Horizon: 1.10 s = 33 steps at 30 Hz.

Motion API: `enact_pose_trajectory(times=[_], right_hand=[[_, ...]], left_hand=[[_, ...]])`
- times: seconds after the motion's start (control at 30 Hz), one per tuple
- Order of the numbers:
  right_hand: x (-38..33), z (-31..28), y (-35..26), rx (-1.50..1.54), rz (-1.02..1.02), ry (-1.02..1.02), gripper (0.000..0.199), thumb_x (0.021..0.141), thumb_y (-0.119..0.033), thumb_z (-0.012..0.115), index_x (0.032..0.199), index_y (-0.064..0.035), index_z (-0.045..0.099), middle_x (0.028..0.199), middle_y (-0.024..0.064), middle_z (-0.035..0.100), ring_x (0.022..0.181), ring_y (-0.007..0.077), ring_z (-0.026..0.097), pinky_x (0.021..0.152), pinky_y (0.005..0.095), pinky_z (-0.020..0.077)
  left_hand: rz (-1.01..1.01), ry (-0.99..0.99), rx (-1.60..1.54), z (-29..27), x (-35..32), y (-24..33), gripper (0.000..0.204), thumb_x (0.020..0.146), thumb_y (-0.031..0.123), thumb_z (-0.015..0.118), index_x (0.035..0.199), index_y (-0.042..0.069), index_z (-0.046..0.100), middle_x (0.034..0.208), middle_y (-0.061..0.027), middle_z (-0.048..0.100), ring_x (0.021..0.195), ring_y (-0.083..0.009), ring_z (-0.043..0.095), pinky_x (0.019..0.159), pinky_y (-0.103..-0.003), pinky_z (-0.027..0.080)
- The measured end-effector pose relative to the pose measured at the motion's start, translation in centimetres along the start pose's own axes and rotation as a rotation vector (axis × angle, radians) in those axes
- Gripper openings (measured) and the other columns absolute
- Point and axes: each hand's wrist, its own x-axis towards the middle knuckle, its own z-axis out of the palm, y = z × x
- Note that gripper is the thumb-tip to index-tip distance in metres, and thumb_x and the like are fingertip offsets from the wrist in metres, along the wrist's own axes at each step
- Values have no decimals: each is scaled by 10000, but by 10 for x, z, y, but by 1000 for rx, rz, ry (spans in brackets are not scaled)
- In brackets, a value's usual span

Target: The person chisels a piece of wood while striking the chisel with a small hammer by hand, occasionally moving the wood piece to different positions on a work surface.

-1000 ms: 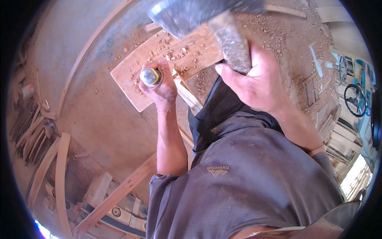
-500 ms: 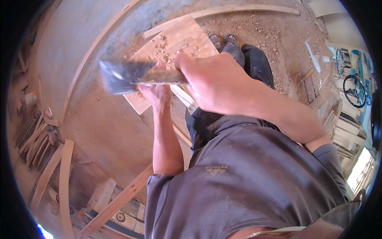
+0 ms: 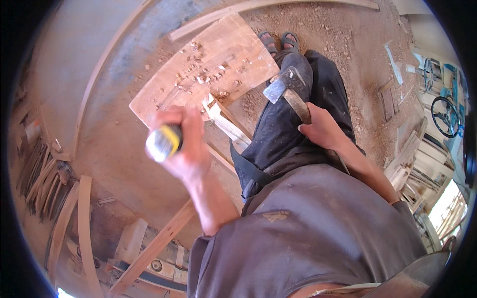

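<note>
My left hand (image 3: 181,146), slightly blurred, is closed around a chisel (image 3: 165,143) whose metal-capped, yellow-and-black handle end faces up. Its blade is hidden below the hand. Over my right thigh, my right hand (image 3: 323,126) grips the wooden handle of an adze (image 3: 298,105); its metal head rests over the dark trousers. Between the hands, a pale wooden bar (image 3: 229,125) with a cut end slants from my lap onto a broad wooden board (image 3: 243,44). Several wood chips (image 3: 201,77) are scattered on the board.
Long timbers (image 3: 107,64) lie on the floor ahead and to the left. A heap of offcuts (image 3: 42,186) is at the far left, and a diagonal beam (image 3: 154,248) is at lower left. A black steering wheel (image 3: 445,116) stands among clutter at the right.
The adze has swung down from over the left hand to the right, over my thigh. My left hand has come nearer and lifted, showing the chisel's handle end; the board and bar are uncovered.
</note>
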Motion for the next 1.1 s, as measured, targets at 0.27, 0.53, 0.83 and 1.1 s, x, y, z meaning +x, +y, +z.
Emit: enact_pose_trajectory(times=[0.27, 0.53, 0.83, 1.1], right_hand=[[32, -8, -1, 203, 226, -174, 349, 801, -6, 656, 1131, 44, 554, 714, 65, 583, 553, 155, 589, 483, 311, 489], [37, -10, -3, 275, 279, -208, 340, 788, -23, 644, 1104, 73, 564, 707, 122, 626, 537, 182, 617, 491, 339, 491], [30, -6, -2, 182, 236, -155, 359, 783, -49, 640, 1109, 82, 570, 734, 165, 647, 566, 215, 651, 527, 369, 510], [20, 2, 1, 64, 177, -110, 378, 801, -28, 648, 1160, 49, 561, 779, 135, 633, 603, 211, 633, 540, 360, 512]], left_hand=[[-24, 145, -198, -39, 45, -11, 184, 902, 71, 749, 1052, 12, 661, 868, -115, 665, 828, -248, 668, 840, -472, 582], [94, 57, -234, -46, 28, -49, 147, 971, 134, 681, 909, 34, 592, 720, -107, 601, 656, -228, 582, 654, -419, 509], [211, 34, 207, -31, 1, -49, 170, 930, 87, 734, 883, 17, 587, 723, -106, 622, 663, -178, 568, 634, -343, 490], [322, 99, -8, -32, -12, -51, 169, 944, 35, 699, 867, 22, 549, 722, -95, 603, 656, -169, 551, 604, -336, 476]])
